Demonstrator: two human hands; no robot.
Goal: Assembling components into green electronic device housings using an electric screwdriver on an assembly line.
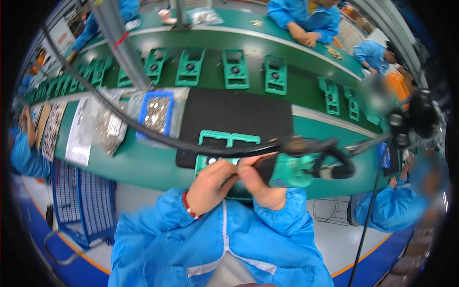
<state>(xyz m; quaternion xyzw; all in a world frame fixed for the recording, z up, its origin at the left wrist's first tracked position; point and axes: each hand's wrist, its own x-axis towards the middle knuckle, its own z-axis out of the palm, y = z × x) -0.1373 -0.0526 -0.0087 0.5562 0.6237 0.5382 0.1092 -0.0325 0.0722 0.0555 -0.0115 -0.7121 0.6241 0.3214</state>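
My left hand (209, 187), with a red beaded bracelet at its wrist, is closed, its thumb and fingers pinched together over a green plastic frame (213, 134). Close against it, my right hand (262, 187) is also closed, fingertips meeting those of the left. Whatever they pinch is hidden by the fingers and a black cable. A second green frame (246, 138) lies alongside the first, both at the near edge of a black mat (234, 112). Small round shiny parts show beside the left fingertips.
A black cable (158, 140) arcs across in front of the hands. A blue tray (157, 114) of small metal parts and plastic bags (107, 125) stand left. Beyond, green frames (235, 69) line the conveyor. A metal post (119, 43) rises at left. Several co-workers in blue sit around.
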